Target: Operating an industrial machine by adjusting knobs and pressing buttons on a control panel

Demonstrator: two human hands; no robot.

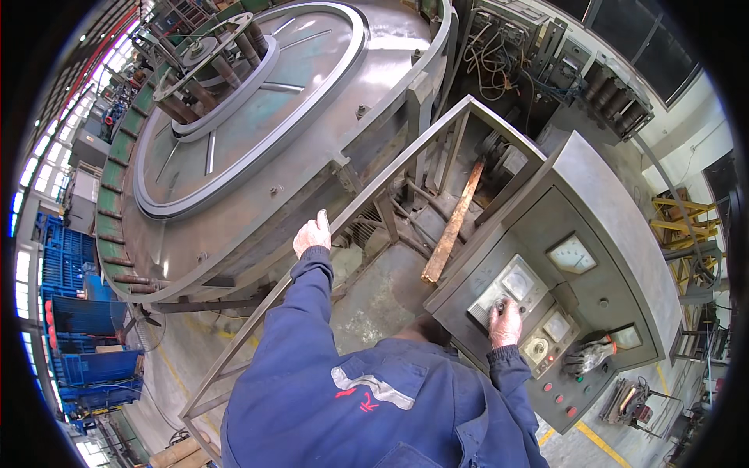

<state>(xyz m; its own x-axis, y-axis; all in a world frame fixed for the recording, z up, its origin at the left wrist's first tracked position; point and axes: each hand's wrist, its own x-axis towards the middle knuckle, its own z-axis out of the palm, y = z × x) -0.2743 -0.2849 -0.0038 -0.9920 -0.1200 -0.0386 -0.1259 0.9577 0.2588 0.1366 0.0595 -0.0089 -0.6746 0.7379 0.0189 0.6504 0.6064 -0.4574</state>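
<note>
My left hand [313, 234], in a thin clear glove, is closed on the metal rail [380, 181] beside the big round machine, thumb raised along it. With closed fingers my right hand [506, 323] grips a dark knob [500, 305] on a light instrument plate [477, 310] of the grey control cabinet [597, 300]. That plate carries a gauge [517, 281]. Below my right hand sits a second plate with a round dial [537, 349] and another gauge [556, 327]. A grey work glove [587, 358] with an orange cuff lies on the panel above several push buttons [559, 398].
Ahead and left is a large round steel table [242, 168] with a raised ring [359, 39] and a post-ringed hub [204, 54]. A wooden plank [455, 222] leans inside the railing. Blue bins [87, 312] stand far left, a yellow frame [686, 222] right.
</note>
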